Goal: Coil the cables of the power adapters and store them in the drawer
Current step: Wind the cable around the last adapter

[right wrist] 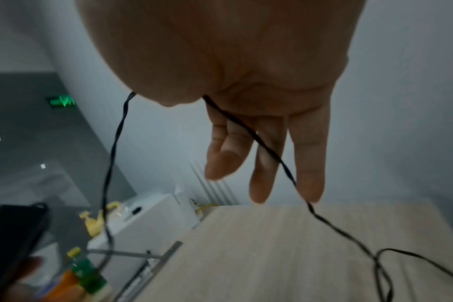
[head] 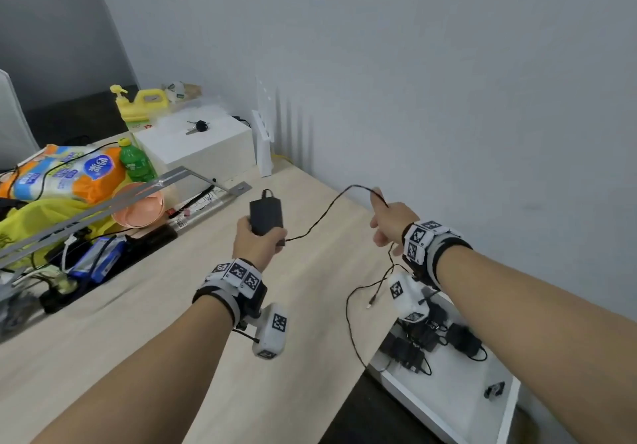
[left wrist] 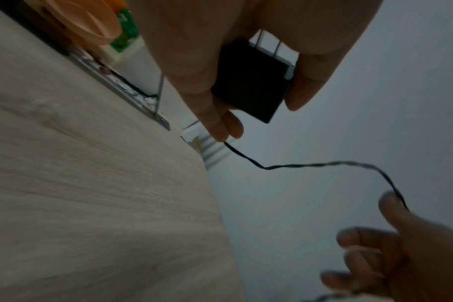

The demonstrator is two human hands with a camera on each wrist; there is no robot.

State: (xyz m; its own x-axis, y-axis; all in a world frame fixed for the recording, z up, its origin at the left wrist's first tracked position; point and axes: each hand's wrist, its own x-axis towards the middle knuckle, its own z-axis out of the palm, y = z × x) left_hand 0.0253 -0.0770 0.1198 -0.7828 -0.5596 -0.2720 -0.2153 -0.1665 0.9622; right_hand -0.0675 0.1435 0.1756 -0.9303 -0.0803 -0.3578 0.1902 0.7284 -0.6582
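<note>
Adapter cable stretched above the desk [head: 179, 309]

Black adapter [head: 266, 215] is gripped by left hand [head: 256, 244]; cable [head: 324, 217] is draped over relaxed, uncurled right hand [head: 393, 223].

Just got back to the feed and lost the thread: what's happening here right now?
A person is partway through coiling one adapter's cable. The left hand grips the black adapter above the table. The right hand lifts the cable, draped over the thumb with its fingers straight; the rest trails loose, uncoiled. Other adapters already lie in the open drawer.

Dim, soft, blurred wrist views
</note>
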